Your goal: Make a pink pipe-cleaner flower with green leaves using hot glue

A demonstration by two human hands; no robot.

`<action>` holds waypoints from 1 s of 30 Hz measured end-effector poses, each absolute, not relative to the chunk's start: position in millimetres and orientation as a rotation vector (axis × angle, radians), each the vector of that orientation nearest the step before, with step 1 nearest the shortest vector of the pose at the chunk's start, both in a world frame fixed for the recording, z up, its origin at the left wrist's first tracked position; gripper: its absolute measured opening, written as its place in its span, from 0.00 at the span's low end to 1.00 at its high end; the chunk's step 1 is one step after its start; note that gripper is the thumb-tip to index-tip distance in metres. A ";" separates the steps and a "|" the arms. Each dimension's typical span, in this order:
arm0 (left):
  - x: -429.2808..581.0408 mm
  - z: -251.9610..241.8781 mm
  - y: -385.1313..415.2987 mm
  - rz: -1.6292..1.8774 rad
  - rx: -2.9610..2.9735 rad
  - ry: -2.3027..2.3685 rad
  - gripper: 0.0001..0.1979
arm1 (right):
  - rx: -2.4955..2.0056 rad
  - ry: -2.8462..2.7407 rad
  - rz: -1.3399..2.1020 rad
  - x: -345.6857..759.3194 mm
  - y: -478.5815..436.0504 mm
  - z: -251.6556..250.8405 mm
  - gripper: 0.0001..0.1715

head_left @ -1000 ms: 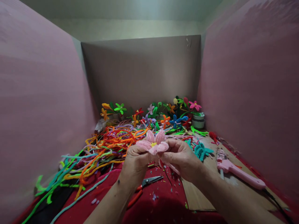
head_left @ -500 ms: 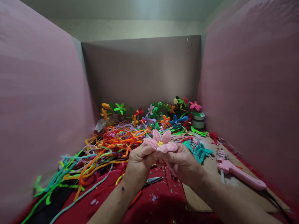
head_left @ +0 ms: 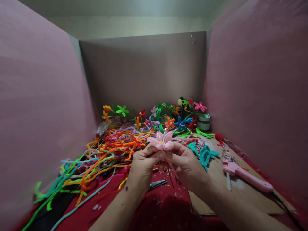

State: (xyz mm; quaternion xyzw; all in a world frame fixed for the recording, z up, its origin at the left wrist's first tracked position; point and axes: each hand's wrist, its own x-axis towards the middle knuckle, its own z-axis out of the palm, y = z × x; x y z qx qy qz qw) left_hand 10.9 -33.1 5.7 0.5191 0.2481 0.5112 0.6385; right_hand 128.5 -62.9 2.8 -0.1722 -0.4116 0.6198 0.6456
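Observation:
A pink pipe-cleaner flower (head_left: 160,140) with a yellow centre is held up over the table's middle. My left hand (head_left: 145,160) pinches it from below on the left, its thumb under the petals. From the other side my right hand (head_left: 186,160) grips the same flower, thumb and fingers closed at its base. The two thumbs nearly meet there. A thin dark wire and a pink strand hang below my fingers. Behind the left wrist, scissors (head_left: 158,184) lie on the red cloth (head_left: 166,205), partly hidden by the forearm.
Loose coloured pipe cleaners (head_left: 115,144) are heaped at left. Finished flowers (head_left: 180,123) line the back beside a white-and-green container (head_left: 203,122). On the right, a pink glue gun (head_left: 247,176) rests on a cardboard sheet (head_left: 204,202), near teal pipe-cleaner pieces (head_left: 205,155). Pink walls (head_left: 255,96) flank the table.
The flower has tipped, so its petals now point more upward and its face shows less. Both hands have shifted their fingers at its base and still hold it.

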 end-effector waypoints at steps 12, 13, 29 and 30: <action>8.9 5.8 -34.7 1.209 1.288 0.545 0.03 | -0.360 -0.957 1.406 129.9 -61.4 2.7 0.07; 9.5 5.4 -34.7 1.202 1.291 0.543 0.02 | -0.365 -0.948 1.395 128.6 -61.7 2.9 0.08; 3.2 21.9 -47.3 1.735 1.987 0.895 0.18 | -0.576 -0.930 1.233 128.1 -58.4 -2.3 0.09; 2.4 21.9 -47.6 1.725 2.076 0.868 0.16 | -0.585 -0.949 1.224 126.8 -59.8 -2.3 0.09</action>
